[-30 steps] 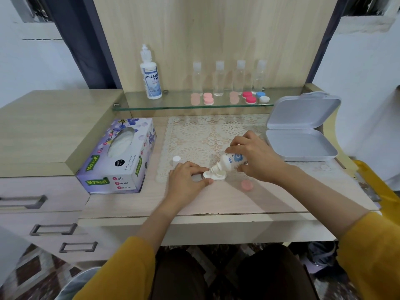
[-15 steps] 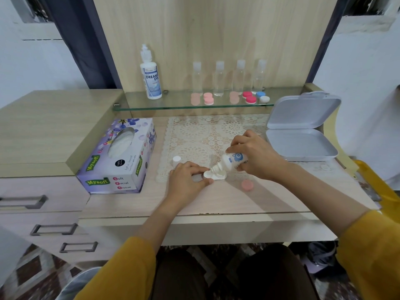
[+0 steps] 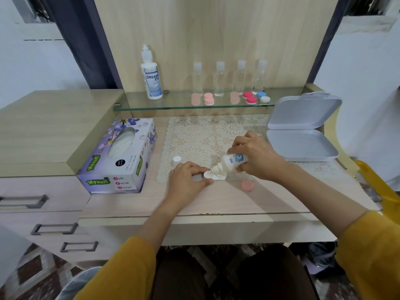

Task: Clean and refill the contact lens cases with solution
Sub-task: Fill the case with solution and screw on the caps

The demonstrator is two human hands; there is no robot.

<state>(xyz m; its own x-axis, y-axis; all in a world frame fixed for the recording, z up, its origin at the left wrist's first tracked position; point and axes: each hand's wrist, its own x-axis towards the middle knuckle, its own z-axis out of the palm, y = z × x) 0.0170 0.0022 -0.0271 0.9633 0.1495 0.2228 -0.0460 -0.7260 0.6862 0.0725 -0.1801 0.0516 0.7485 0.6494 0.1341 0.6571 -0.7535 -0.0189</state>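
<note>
My right hand (image 3: pixel 257 158) grips a small white solution bottle (image 3: pixel 231 162), tipped nozzle-down over a white contact lens case (image 3: pixel 213 176) at the front edge of the lace mat. My left hand (image 3: pixel 187 180) pinches the left end of that case and steadies it on the desk. The bottle's white cap (image 3: pixel 176 160) stands just left of my left hand. A loose pink lid (image 3: pixel 247 185) lies on the desk to the right of the case. Whether liquid is flowing is too small to tell.
A tissue box (image 3: pixel 118 156) sits at the left. An open grey hinged box (image 3: pixel 300 131) sits at the right. The glass shelf (image 3: pixel 173 103) behind holds a large solution bottle (image 3: pixel 151 76), several clear bottles (image 3: pixel 219 79) and pink, red and blue-white lens cases (image 3: pixel 250 98).
</note>
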